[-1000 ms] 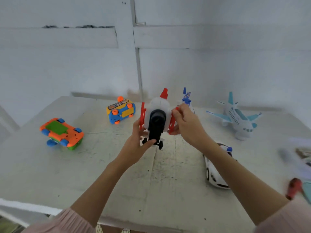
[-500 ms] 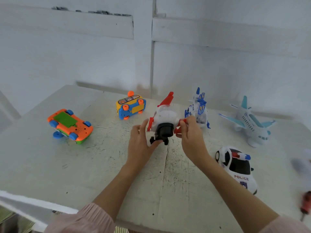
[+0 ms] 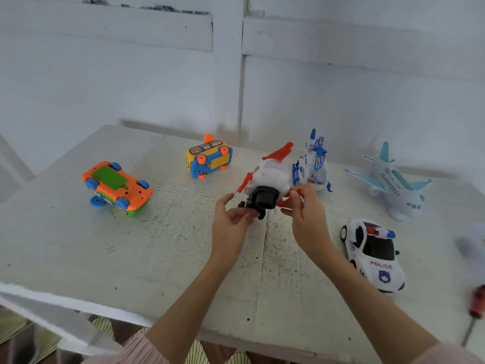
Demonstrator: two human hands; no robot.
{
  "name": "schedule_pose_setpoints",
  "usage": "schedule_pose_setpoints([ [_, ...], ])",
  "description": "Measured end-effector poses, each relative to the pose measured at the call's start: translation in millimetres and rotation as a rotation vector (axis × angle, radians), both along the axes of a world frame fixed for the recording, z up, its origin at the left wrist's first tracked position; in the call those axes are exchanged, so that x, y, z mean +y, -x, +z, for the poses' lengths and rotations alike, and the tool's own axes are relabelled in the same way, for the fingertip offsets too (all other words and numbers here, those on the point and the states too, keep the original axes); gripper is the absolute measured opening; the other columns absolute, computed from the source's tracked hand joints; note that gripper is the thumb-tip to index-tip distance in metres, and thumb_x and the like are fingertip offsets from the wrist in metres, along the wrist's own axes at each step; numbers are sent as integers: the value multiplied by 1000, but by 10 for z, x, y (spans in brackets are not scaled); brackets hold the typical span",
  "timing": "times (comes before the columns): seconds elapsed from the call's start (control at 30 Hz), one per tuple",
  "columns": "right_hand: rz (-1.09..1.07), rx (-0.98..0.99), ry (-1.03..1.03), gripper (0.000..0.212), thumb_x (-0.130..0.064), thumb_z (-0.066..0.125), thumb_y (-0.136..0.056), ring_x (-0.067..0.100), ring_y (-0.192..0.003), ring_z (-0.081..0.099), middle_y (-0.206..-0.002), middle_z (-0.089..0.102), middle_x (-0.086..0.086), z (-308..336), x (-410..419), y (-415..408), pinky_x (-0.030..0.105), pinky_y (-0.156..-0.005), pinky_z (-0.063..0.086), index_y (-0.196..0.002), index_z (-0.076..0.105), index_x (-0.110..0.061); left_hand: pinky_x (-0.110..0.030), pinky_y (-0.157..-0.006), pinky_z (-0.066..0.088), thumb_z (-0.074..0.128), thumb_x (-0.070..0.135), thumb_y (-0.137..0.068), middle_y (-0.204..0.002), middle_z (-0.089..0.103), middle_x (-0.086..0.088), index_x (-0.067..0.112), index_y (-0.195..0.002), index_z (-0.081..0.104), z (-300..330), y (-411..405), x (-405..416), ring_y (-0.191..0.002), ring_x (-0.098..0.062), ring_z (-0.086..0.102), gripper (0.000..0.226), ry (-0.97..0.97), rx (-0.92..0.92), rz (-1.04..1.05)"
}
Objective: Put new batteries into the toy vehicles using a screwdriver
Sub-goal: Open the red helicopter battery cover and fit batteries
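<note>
Red-and-white toy helicopter (image 3: pixel 267 177) sits at the middle of the tabletop (image 3: pixel 162 245), its black underside block turned toward the camera and its red tail pointing up and back. Right hand (image 3: pixel 305 219) pinches a red skid on the toy's right side, the grip pressed together on that part between thumb and fingertips. Left hand (image 3: pixel 231 222) has its fingertips against the black block's lower edge, thumb raised and apart, so its grip is loosely spread rather than wrapped around anything. Just behind the toy, on the right, stands a blue-and-white toy helicopter (image 3: pixel 312 164). Farther right are a pale blue toy airplane (image 3: pixel 391 179) and, nearer the front edge, a white police car (image 3: pixel 374 254). On the left, an orange toy car (image 3: pixel 116 187) lies upside down, and a yellow-and-blue toy bus (image 3: pixel 208 158) lies on its side. At the far right edge lies a red-handled screwdriver (image 3: pixel 476 308), blurred.
</note>
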State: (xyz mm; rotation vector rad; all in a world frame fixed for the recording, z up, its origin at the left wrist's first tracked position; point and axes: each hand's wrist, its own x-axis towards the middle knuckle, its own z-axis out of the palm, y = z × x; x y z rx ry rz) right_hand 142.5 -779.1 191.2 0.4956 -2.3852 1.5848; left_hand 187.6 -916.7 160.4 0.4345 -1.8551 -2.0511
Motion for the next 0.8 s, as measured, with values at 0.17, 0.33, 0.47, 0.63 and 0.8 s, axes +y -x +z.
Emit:
schedule_pose_setpoints([
  [0.17,51,-18,1,20,-19,36,-98,17,-93,63,-92,60,-4,-88,80,-117,36,-80,54,-89,44,-34,-43,-89,51,36,7,-99,-91,71,-17,20,-131,39,156,-152,-17,-91,-30,68,35,-442,26,-149],
  [0.33,116,58,-126,16,-11,40,-97,11,-91,57,-100,59,-4,-194,84,-177,12,-81,43,-102,53,-19,-42,-88,51,43,44,-94,-118,61,-15,27,-130,45,163,-213,-82,-101,-26,64,40,-338,-55,-259],
  [0.47,170,76,-194,16,-4,44,-95,9,-104,53,-120,55,1,-290,57,-239,1,-84,36,-107,54,-1,-32,-85,56,53,47,-79,-134,52,-4,25,-140,38,104,-239,-109,-118,-24,57,67,-187,-20,-307],
  [0.63,214,21,-140,16,1,53,-89,12,-107,58,-122,56,2,-371,91,-277,16,-89,48,-102,56,-9,-33,-99,49,60,42,-76,-131,55,3,27,-142,36,36,-244,-241,-117,-12,58,72,-21,-60,-350],
  [0.8,226,-201,2,37,-10,69,-80,13,-94,65,-113,57,-4,-333,-6,-376,28,-81,55,-110,50,-20,-30,-94,51,71,40,-66,-129,57,2,37,-130,39,38,-226,-396,-115,-13,59,72,95,-124,-411],
])
